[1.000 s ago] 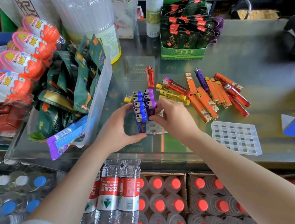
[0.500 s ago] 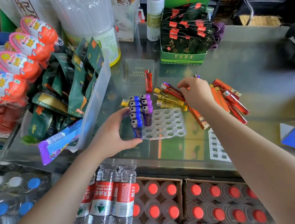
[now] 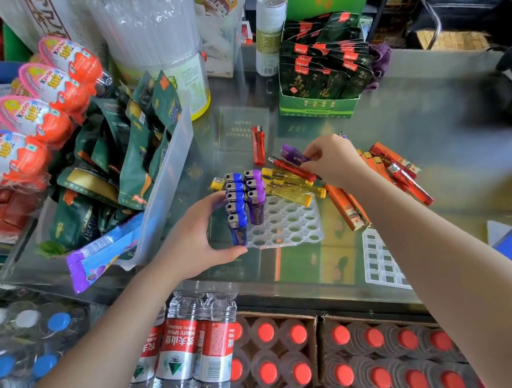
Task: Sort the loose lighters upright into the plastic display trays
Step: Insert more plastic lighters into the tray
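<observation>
Head view. Glass counter [image 3: 417,112] crowded on the left by a clear bin of green snack packets [image 3: 130,152], at the far side by a green carton of tea sachets [image 3: 321,86]; crates of red-capped bottles [image 3: 305,367] below the near edge.

White display tray [image 3: 288,225] at centre, holding five blue lighters [image 3: 236,209] and three purple lighters [image 3: 255,194] upright in two columns at its left end. Second, empty tray [image 3: 379,262] to the near right, partly hidden by the right forearm.

Left hand [image 3: 195,241] curled around the tray's near-left corner, thumb at its near edge.

Right hand [image 3: 336,163] over the loose pile, pinching one purple lighter [image 3: 292,154]. Yellow lighters [image 3: 286,186], orange lighters [image 3: 348,207] and red lighters [image 3: 409,179] flat beneath it, count unclear. One red lighter [image 3: 258,145] apart, farther back.
</observation>
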Demonstrator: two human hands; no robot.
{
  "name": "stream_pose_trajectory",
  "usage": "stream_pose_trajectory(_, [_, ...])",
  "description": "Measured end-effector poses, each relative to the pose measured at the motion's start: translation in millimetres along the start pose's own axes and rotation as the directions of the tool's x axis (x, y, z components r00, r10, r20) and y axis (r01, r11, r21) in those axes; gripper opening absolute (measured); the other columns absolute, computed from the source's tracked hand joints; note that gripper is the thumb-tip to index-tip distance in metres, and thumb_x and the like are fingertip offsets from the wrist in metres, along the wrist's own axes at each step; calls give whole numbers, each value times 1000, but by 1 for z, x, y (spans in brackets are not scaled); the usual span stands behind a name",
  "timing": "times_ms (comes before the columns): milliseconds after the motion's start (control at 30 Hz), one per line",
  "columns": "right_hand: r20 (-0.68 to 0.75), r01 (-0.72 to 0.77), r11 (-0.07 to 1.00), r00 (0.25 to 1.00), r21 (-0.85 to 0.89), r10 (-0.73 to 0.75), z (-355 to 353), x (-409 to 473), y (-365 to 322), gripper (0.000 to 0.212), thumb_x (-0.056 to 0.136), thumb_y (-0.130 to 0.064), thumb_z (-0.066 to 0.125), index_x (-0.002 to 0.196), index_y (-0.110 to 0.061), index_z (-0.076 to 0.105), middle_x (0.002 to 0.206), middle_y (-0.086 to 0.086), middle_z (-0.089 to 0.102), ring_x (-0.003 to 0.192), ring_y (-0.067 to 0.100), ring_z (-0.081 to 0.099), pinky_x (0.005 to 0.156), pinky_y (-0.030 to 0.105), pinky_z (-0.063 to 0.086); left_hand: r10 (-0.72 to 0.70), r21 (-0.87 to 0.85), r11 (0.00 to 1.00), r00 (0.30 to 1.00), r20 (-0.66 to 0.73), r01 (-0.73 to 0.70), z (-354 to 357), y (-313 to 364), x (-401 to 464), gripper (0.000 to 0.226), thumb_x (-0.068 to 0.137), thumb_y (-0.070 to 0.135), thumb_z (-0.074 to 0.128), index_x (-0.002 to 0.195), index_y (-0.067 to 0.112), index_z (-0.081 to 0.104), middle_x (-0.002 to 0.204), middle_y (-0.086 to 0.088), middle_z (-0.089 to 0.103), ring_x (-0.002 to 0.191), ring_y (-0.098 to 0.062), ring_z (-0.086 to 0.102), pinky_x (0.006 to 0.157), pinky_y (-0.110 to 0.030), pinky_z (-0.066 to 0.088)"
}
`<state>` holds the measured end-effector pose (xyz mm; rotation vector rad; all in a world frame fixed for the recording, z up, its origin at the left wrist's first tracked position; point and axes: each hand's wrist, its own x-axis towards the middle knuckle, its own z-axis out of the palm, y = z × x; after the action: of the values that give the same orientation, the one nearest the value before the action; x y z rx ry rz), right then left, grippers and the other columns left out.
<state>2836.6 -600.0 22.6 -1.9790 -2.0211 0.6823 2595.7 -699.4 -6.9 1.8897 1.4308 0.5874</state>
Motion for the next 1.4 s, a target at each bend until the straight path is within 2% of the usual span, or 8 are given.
stream_pose_trajectory(167, [-216, 67, 898, 976, 436, 32, -6, -37, -5, 9, 84, -13, 62, 92, -13, 59, 83, -3, 62, 67, 3, 56, 55, 15, 42, 2, -14, 1000, 1000, -1, -2, -1, 0, 0, 85, 57, 46, 76, 130, 29, 36, 127, 19, 45, 119, 2, 40, 100, -24, 32])
stream_pose_trajectory(300, [-118, 161, 735, 987, 659, -109, 8, -81, -16, 12, 82, -6, 64, 87, -15, 58, 75, -6, 66, 66, 1, 63, 64, 12, 48, 17, -3, 1000, 1000, -17, -17, -2, 4, -1, 78, 62, 30, 80, 127, 29, 39, 120, 22, 44, 111, 8, 38, 93, -14, 31])
stream_pose_trajectory(433, [-33, 204, 795, 974, 571, -225, 29, -98, -23, 12, 79, -9, 68, 87, -16, 61, 75, -6, 69, 70, 6, 66, 67, 21, 53, 48, -13, 999, 998, -35, -48, -3, 10, -3, 67, 63, 22, 80, 112, 37, 38, 105, 31, 42, 98, 15, 37, 80, 5, 26])
stream_pose_trajectory(533, [-70, 224, 818, 973, 529, -221, 38, -98, -27, 24, 78, -7, 69, 76, -27, 56, 71, -13, 65, 63, -6, 61, 60, 7, 45, 64, -20, 998, 997, -36, -65, -2, 10, -3, 66, 62, 22, 80, 111, 36, 39, 106, 28, 44, 100, 11, 41, 80, 4, 27])
stream_pose_trajectory(667, [-129, 277, 839, 961, 467, -246, 50, -100, -30, 8, 78, -4, 68, 82, -8, 63, 72, -11, 63, 63, -13, 58, 62, 2, 42, 81, -16, 997, 996, -34, -82, -2, 9, -3, 67, 63, 22, 80, 114, 34, 39, 109, 23, 45, 100, 14, 38, 80, 5, 26])
stream_pose_trajectory(1100, [-170, 280, 956, 950, 91, -263, 64, -104, -39, 18, 84, -22, 63, 92, -6, 60, 94, 6, 68, 67, 14, 50, 58, 26, 39, 84, 25, 996, 996, -6, -84, -6, 17, -2, 68, 63, 24, 80, 122, 23, 45, 111, 19, 47, 103, 2, 41, 81, -10, 31])
stream_pose_trajectory(1233, [-24, 320, 945, 947, 63, -320, 35, -99, -30, 25, 81, -24, 66, 103, -13, 59, 88, -6, 58, 64, -1, 49, 60, 16, 38, 79, 85, 993, 997, -24, -77, -3, 18, 0, 77, 56, 31, 84, 122, 22, 46, 108, 16, 47, 102, -2, 41, 84, -23, 34])
stream_pose_trajectory(1400, [-203, 108, 977, 977, 186, -69, -3, -77, 11, 18, 87, -13, 57, 104, -15, 62, 92, -2, 63, 70, 11, 53, 68, 28, 48, 67, 85, 994, 998, -9, -66, 12, 19, 1, 80, 56, 37, 82, 125, 23, 43, 121, 8, 51, 113, -8, 42, 89, -23, 33])
